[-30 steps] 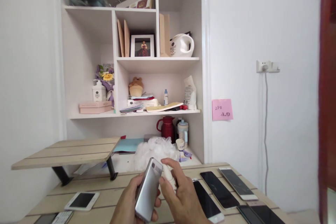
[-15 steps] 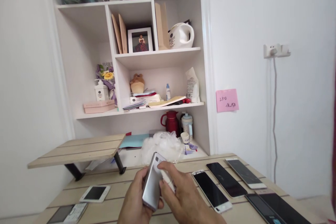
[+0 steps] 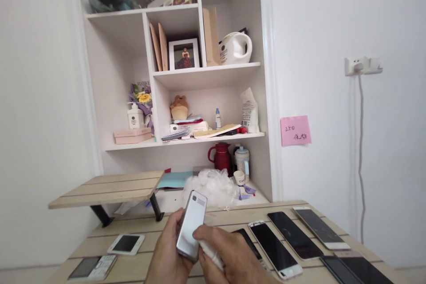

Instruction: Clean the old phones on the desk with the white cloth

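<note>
My left hand [image 3: 165, 250] is closed around a silver mobile phone [image 3: 191, 222], held tilted with its back up; the camera lens and speaker holes show near its top. My right hand [image 3: 234, 253] is closed on a folded white cloth [image 3: 212, 254], partly hidden under the fingers, with the index fingertip against the lower back of the phone. To the right of my hands, a dark phone [image 3: 248, 242] is partly covered by the right hand. Beside it lies a white phone with a black screen [image 3: 274, 248].
Further right lie a black phone [image 3: 294, 235], a white-edged phone [image 3: 321, 227] and dark phones [image 3: 362, 266]. A small white phone [image 3: 126, 244] and a keypad phone [image 3: 93, 267] lie left. Behind stand a wooden riser [image 3: 109, 190], a clear plastic bag [image 3: 211, 188] and shelves [image 3: 206, 71].
My right hand has slid down the back of the phone with the white cloth, uncovering the speaker holes. The phone is tipped more face-on, and the view has shifted slightly.
</note>
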